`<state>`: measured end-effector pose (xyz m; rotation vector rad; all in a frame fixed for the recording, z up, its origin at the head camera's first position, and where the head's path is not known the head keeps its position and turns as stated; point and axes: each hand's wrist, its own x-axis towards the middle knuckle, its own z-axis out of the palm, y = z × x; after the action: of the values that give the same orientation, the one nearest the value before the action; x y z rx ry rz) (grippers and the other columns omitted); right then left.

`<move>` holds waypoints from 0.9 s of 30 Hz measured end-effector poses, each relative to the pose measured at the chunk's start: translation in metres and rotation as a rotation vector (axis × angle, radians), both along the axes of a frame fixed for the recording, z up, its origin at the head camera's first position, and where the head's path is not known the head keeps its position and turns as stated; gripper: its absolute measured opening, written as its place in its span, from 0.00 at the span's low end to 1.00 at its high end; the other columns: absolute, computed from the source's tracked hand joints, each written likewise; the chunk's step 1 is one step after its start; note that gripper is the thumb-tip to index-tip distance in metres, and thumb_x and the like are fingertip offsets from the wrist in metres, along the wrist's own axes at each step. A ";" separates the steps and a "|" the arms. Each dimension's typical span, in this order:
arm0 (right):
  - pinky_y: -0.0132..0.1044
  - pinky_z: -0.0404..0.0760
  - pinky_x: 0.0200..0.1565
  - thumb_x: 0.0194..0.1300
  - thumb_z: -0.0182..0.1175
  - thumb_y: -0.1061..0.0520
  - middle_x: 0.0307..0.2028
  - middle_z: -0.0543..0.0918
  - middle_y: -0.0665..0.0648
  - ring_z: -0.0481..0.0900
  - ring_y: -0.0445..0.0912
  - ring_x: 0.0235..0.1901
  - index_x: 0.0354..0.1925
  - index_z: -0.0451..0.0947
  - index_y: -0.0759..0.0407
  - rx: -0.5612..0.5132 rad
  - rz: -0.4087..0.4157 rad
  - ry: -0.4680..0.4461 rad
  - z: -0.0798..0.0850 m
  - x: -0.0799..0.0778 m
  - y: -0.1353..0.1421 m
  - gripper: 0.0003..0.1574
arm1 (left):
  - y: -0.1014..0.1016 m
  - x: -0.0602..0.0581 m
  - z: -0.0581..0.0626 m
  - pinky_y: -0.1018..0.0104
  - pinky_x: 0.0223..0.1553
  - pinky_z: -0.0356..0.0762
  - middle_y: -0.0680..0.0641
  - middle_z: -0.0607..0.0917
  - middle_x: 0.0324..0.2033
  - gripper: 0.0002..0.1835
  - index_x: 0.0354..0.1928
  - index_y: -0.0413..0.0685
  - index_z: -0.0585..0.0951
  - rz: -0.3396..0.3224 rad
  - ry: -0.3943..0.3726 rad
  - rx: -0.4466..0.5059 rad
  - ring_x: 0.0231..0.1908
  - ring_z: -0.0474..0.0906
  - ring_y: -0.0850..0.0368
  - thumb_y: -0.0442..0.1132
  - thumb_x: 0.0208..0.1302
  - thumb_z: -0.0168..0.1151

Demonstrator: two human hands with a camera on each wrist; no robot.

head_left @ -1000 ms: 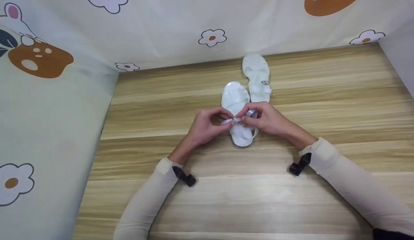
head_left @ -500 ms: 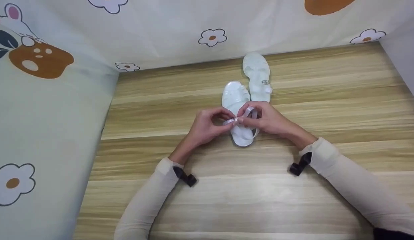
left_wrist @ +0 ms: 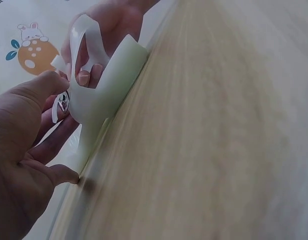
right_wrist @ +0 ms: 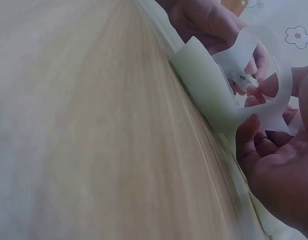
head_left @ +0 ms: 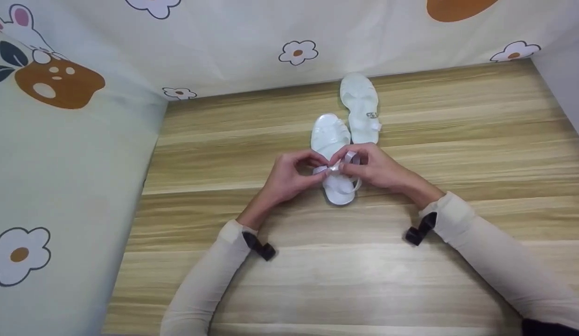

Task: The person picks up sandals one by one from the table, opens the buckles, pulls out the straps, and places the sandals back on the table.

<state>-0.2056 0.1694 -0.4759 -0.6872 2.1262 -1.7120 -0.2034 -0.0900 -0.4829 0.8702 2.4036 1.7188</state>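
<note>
A white sandal point(head_left: 328, 133) lies toe-away on the wood-grain surface, both hands over its heel half. My left hand point(head_left: 291, 175) pinches the sandal's ankle strap near a small metal buckle point(left_wrist: 64, 101). From the other side, my right hand point(head_left: 371, 168) pinches the strap point(head_left: 352, 159) between thumb and forefinger, its fingertips right at those of the left. In the left wrist view the strap stands up in a loop above the heel point(left_wrist: 121, 75). The right wrist view shows the buckle point(right_wrist: 244, 78) between the fingers, partly hidden by them.
A second white sandal point(head_left: 359, 93) lies just beyond and to the right, its toe near the back wall point(head_left: 233, 46). Patterned sheeting point(head_left: 70, 154) closes off the left side. Each sleeve cuff bears a black camera mount point(head_left: 259, 246).
Both hands stay nearly in place. The strap has shifted slightly between the fingertips, with a bit more of it showing at the right thumb and its loop lying a little differently.
</note>
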 end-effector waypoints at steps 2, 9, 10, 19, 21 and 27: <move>0.29 0.79 0.40 0.73 0.62 0.64 0.42 0.87 0.56 0.79 0.38 0.39 0.52 0.88 0.59 0.003 0.003 -0.008 0.001 0.000 0.000 0.13 | 0.000 0.000 0.000 0.58 0.53 0.90 0.49 0.94 0.41 0.09 0.46 0.47 0.91 0.000 -0.008 0.003 0.45 0.92 0.58 0.37 0.66 0.78; 0.29 0.79 0.38 0.70 0.57 0.67 0.41 0.85 0.59 0.78 0.39 0.37 0.52 0.86 0.61 -0.009 -0.016 -0.043 0.000 0.000 -0.001 0.17 | 0.000 -0.001 -0.001 0.54 0.53 0.90 0.48 0.94 0.41 0.09 0.46 0.45 0.91 -0.006 -0.023 0.014 0.45 0.92 0.58 0.36 0.66 0.78; 0.29 0.79 0.38 0.70 0.57 0.67 0.41 0.85 0.58 0.79 0.39 0.38 0.52 0.86 0.61 -0.014 -0.025 -0.046 0.000 0.000 -0.001 0.16 | 0.000 -0.001 -0.001 0.54 0.53 0.90 0.48 0.94 0.41 0.09 0.46 0.45 0.91 -0.003 -0.023 0.016 0.45 0.92 0.58 0.36 0.66 0.78; 0.32 0.86 0.43 0.72 0.73 0.50 0.41 0.88 0.52 0.84 0.41 0.40 0.52 0.87 0.55 0.003 -0.059 -0.036 -0.001 0.001 -0.001 0.15 | -0.001 0.000 -0.001 0.56 0.51 0.90 0.50 0.94 0.40 0.08 0.45 0.47 0.91 0.013 -0.012 0.015 0.45 0.92 0.60 0.40 0.67 0.78; 0.32 0.85 0.43 0.71 0.74 0.50 0.39 0.88 0.53 0.84 0.41 0.39 0.52 0.88 0.53 0.013 -0.056 -0.029 -0.001 0.000 -0.001 0.14 | -0.001 0.000 0.000 0.56 0.51 0.90 0.52 0.94 0.40 0.09 0.45 0.48 0.91 0.014 -0.006 0.008 0.45 0.92 0.61 0.41 0.67 0.78; 0.30 0.82 0.41 0.72 0.72 0.52 0.40 0.88 0.51 0.80 0.39 0.40 0.52 0.89 0.53 0.020 -0.046 -0.001 -0.002 -0.001 0.001 0.12 | -0.001 -0.001 0.000 0.56 0.52 0.90 0.51 0.94 0.41 0.09 0.46 0.48 0.91 0.006 0.006 -0.001 0.45 0.92 0.61 0.40 0.67 0.78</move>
<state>-0.2067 0.1708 -0.4778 -0.6363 2.1716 -1.7122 -0.2043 -0.0912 -0.4834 0.8693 2.4133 1.7195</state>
